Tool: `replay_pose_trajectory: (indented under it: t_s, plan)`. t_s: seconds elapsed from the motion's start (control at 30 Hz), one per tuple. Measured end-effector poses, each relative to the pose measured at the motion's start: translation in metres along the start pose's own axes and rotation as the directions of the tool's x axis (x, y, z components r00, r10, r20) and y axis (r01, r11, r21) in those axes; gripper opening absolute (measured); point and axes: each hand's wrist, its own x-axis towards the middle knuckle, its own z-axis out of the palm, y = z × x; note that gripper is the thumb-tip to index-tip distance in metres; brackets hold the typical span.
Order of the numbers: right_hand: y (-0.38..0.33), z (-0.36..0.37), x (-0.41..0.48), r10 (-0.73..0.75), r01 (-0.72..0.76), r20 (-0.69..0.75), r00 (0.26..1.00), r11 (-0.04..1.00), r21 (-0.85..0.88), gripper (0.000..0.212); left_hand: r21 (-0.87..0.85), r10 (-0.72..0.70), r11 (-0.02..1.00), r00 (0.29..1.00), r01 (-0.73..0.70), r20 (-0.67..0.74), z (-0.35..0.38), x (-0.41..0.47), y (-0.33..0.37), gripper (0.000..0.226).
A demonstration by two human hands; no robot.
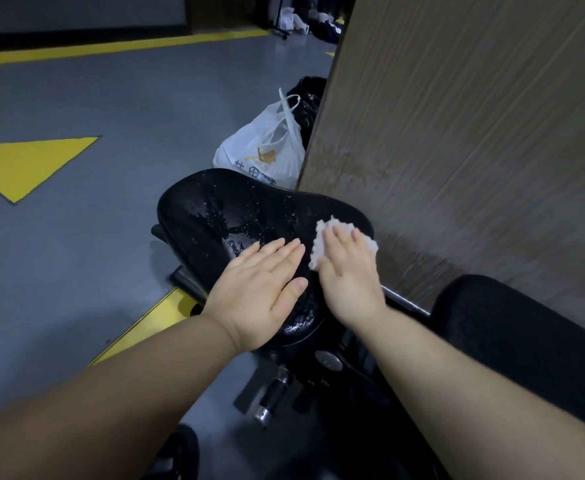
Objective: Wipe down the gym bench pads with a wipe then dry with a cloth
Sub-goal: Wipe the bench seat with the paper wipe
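The black seat pad (215,216) of the gym bench lies in the middle of the view, its surface beaded with droplets and a small pool of liquid near its centre. The left hand (260,289) lies flat on the near part of the pad, palm down, fingers straight and close together, grasping nothing. The right hand (346,271) is on the pad's right side, also flat with straight fingers, pressing a crumpled white wipe (324,228) down onto the pad (the thumb is hidden, so whether it pinches the wipe cannot be told). The wipe shows beyond the fingertips and on both sides of the hand.

To the right of the seat pad and nearer the person is a second black pad (513,323), apart from it, with the bench's metal frame between them. Just below the seat pad's near edge a black-handled adjustment pin (273,393) with a metal tip sticks out. A wood-grain panel (457,133) stands close against the seat pad's right and far edge. Beyond the pad's far edge a white plastic bag (267,147) sits on the grey floor (111,98), with a black bag (306,95) behind it. To the pad's left the floor carries a yellow triangle (24,164), and a yellow stripe (145,323) runs under the pad's near-left corner.
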Motion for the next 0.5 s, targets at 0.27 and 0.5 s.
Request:
replay_pose_trajectory:
  t_s: [0.27,0.5]
  plan:
    - [-0.071,0.005,-0.085,-0.104,0.115,0.157,0.982,0.992,-0.059,0.071,-0.591,-0.295,0.796,0.937,0.133,-0.187,-0.006,-0.001,-0.006,0.062]
    - [-0.093,-0.017,-0.052,0.029,-0.144,0.207,0.978,0.812,0.565,0.054,-0.559,-0.413,0.818,0.818,0.139,-0.401,-0.014,-0.015,-0.014,0.054]
